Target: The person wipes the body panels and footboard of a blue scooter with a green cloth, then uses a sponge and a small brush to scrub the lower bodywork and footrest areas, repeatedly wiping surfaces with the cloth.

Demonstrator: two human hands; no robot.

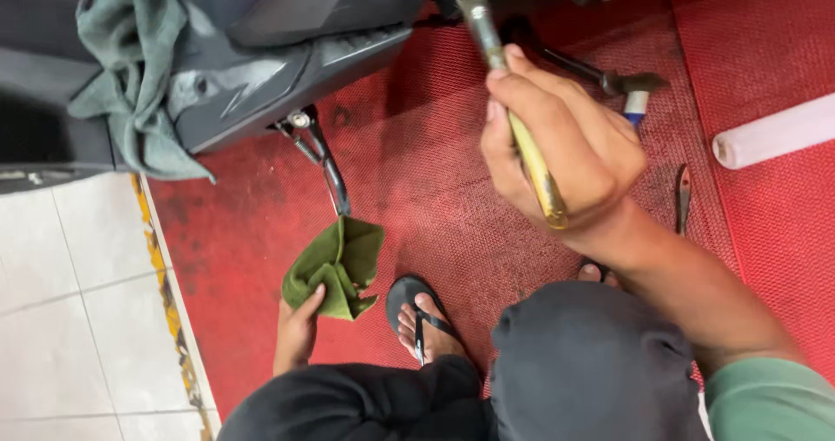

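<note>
My right hand (565, 145) grips a long metal tool with a yellowish handle (539, 176). Its far end (470, 6) reaches up under the dark scooter body (287, 50). My left hand (297, 328) rests low on the red mat and holds a folded green cloth (335, 267), just below the scooter's side stand (326, 158). My knees in dark trousers fill the bottom of the view, and my foot in a black sandal (422, 319) sits between my hands.
A grey-green rag (130, 76) hangs over the scooter at upper left. A white tube (774, 132) lies on the red mat (417, 171) at right, near a hammer-like tool (635, 89) and a thin dark tool (684, 197). White floor tiles (78, 302) lie at left.
</note>
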